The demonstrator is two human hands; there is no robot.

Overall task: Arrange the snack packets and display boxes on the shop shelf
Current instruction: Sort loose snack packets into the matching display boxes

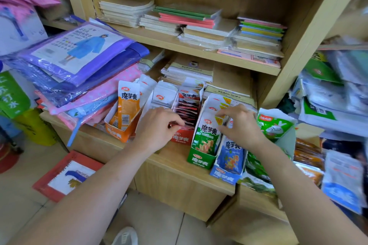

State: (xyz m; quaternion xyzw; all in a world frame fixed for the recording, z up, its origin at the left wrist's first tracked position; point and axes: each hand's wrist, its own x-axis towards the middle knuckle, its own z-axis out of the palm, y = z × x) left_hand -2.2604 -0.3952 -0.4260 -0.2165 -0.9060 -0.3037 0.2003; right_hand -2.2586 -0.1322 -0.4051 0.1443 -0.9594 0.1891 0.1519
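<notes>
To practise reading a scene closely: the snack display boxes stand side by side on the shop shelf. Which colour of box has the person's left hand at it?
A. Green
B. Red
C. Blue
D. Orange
B. The left hand pinches at the packets in the red display box, while the right hand works at the tops of the packets in the green display box and blue display box.
</notes>
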